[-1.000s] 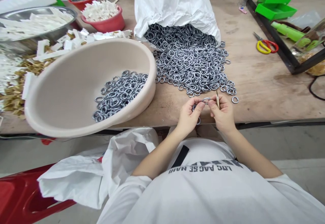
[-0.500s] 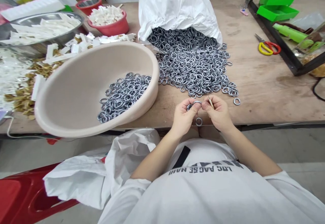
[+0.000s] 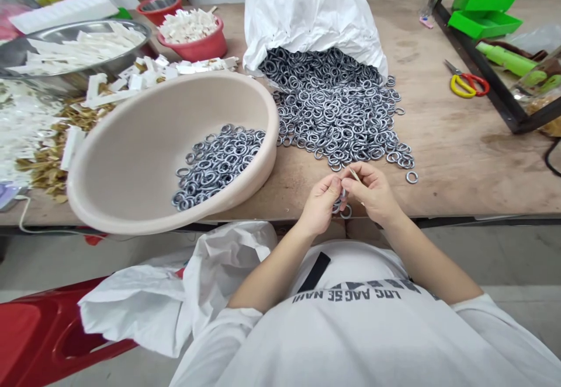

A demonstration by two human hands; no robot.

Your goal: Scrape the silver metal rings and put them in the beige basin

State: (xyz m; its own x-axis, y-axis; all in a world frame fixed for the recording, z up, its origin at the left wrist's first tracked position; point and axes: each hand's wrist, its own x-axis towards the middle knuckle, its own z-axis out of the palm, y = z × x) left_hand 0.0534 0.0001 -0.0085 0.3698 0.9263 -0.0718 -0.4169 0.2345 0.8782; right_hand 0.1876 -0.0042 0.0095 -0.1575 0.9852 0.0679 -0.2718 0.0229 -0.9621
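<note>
My left hand (image 3: 321,201) is closed, with dark grey rings (image 3: 336,206) partly showing beneath its fingers. Touching it at the fingertips, my right hand (image 3: 371,191) pinches a thin, pale pointed stick (image 3: 354,174); its exact kind is too small to tell. One loose ring (image 3: 346,211) lies by the table edge just under my hands. Beyond them spreads a large pile of rings (image 3: 337,112), spilling from the mouth of a white sack (image 3: 311,13). To the left, a tilted beige basin (image 3: 127,141) holds more rings (image 3: 219,162).
Scissors (image 3: 468,83) with red and yellow handles lie at the right, near a black metal frame (image 3: 495,83) and green trays (image 3: 484,23). At the left are a steel bowl (image 3: 127,48) of white strips, a red bowl (image 3: 197,48) of white pieces and golden-brown pieces (image 3: 48,168).
My hands have drawn together and turned; the ring that showed on top between my fingertips now hangs lower, partly hidden. The stick tilts more to the left. The view has shifted slightly.
</note>
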